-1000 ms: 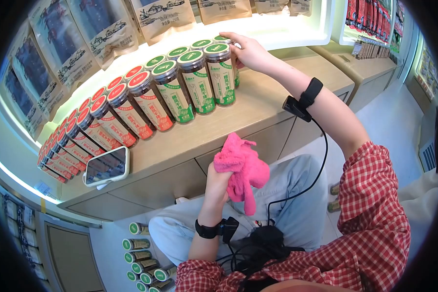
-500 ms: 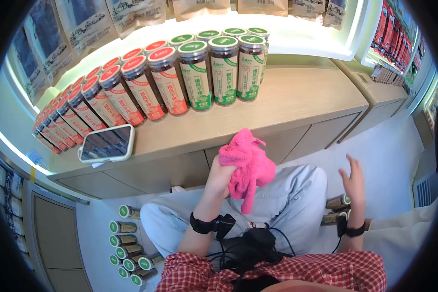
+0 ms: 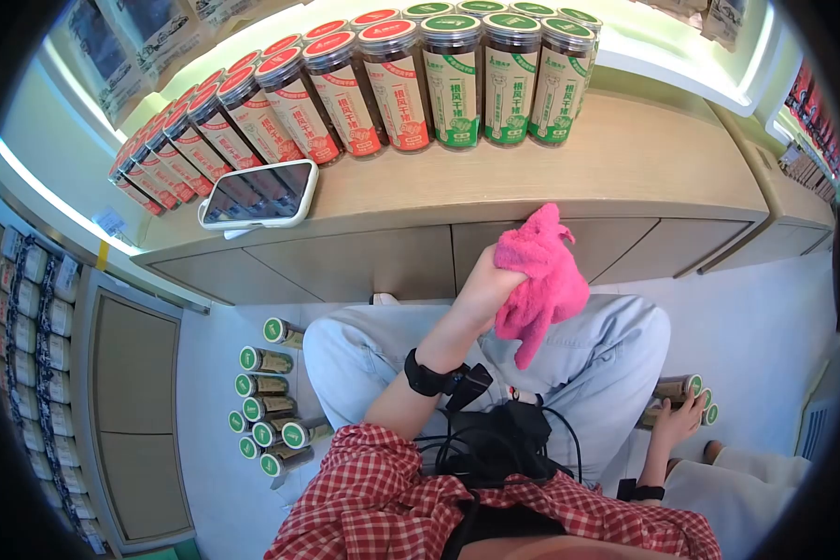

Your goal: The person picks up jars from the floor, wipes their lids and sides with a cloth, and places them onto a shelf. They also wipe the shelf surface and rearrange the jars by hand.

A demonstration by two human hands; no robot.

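Note:
A bright pink cloth (image 3: pixel 546 285) is bunched in my left hand (image 3: pixel 497 285), above my crossed legs and in front of the cabinet doors. Down at the right, beside my knee, my right hand (image 3: pixel 679 422) has its fingers wrapped on one of the green-lidded jars (image 3: pixel 674 387) lying on the floor. Other green lids show just past those fingers. On the wooden counter (image 3: pixel 644 177) stand rows of jars with red lids (image 3: pixel 406 89) and green lids (image 3: pixel 511 84).
A phone (image 3: pixel 259 194) leans at the counter's left front. Several green-lidded jars (image 3: pixel 266 385) lie on the floor at the left. Another person's pale-trousered leg (image 3: pixel 737 485) is at the lower right. Black cables (image 3: pixel 495 448) lie in my lap. Packets hang behind the counter.
My right hand has gone down from the air to the jars on the right floor and taken hold of one. The view has shifted; my left hand still holds the pink cloth.

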